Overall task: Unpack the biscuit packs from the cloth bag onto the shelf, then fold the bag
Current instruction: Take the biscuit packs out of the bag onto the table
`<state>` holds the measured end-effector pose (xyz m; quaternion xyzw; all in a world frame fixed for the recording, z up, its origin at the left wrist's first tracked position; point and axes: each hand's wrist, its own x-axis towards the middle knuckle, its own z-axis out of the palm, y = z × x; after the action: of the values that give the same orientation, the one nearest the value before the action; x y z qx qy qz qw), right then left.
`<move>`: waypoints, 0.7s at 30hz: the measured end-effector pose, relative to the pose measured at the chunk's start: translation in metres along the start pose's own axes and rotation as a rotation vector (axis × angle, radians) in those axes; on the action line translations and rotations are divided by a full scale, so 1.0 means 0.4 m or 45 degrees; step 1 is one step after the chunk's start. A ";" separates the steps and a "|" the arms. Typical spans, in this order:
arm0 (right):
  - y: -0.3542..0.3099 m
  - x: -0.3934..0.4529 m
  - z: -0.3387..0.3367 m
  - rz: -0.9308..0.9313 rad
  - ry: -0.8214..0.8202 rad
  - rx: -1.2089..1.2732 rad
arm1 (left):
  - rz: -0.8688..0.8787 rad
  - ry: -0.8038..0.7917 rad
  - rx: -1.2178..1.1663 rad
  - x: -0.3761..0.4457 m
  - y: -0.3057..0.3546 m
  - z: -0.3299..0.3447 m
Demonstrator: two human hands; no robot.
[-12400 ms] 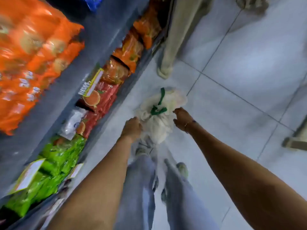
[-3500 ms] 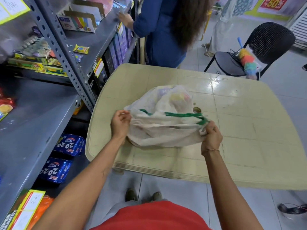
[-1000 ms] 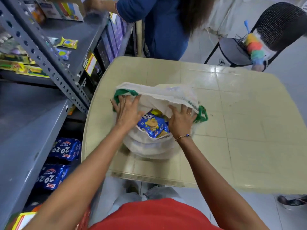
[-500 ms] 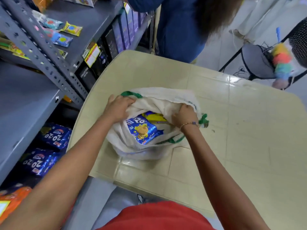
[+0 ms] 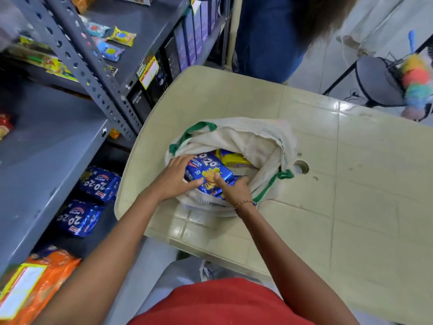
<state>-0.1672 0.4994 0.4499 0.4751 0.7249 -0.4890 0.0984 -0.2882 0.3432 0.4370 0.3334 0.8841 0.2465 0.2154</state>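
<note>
A white cloth bag (image 5: 260,141) with green handles lies open on the cream plastic table (image 5: 351,195). Inside it a blue 20-20 butter biscuit pack (image 5: 207,170) lies on top, with a yellow pack (image 5: 234,158) behind it. My left hand (image 5: 174,178) grips the blue pack's left end, thumb on its face. My right hand (image 5: 234,188) grips its near right edge, thumb pressed on the front. Both hands are inside the bag's mouth. The grey metal shelf (image 5: 46,146) stands to the left.
More blue 20-20 packs (image 5: 98,184) sit on the low shelf at left, orange packs (image 5: 35,282) below them. A person in blue (image 5: 269,36) stands beyond the table's far edge. A black chair (image 5: 377,83) with a colourful duster is at the right.
Both hands let go of the bag's rim and moved inward onto the blue biscuit pack, which now shows more fully in the opened mouth.
</note>
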 end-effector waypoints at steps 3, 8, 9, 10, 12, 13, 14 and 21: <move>0.018 -0.011 0.029 0.064 -0.008 0.135 | -0.009 -0.070 -0.110 -0.042 -0.048 0.014; 0.021 -0.050 0.052 0.072 0.055 0.228 | -0.093 -0.142 -0.304 -0.031 -0.083 0.011; 0.015 -0.054 0.054 0.077 0.064 0.252 | -0.132 -0.186 -0.376 -0.007 -0.078 0.001; 0.007 -0.057 0.056 0.105 0.062 0.309 | -0.187 -0.212 -0.450 0.019 -0.070 -0.008; -0.010 -0.063 0.067 0.191 -0.015 0.520 | -0.321 -0.184 -0.540 0.067 -0.050 -0.022; -0.020 -0.066 0.075 0.230 -0.061 0.632 | -0.350 -0.143 -0.509 0.087 -0.041 -0.027; -0.028 -0.069 0.083 0.247 -0.070 0.699 | -0.342 -0.104 -0.428 0.103 -0.034 -0.032; -0.034 -0.086 0.124 0.102 0.196 0.856 | -0.285 -0.328 0.101 0.133 -0.036 -0.017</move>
<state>-0.1756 0.4383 0.4543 0.5447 0.5092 -0.6589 -0.0996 -0.3353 0.3689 0.4222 0.2699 0.8899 0.1410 0.3397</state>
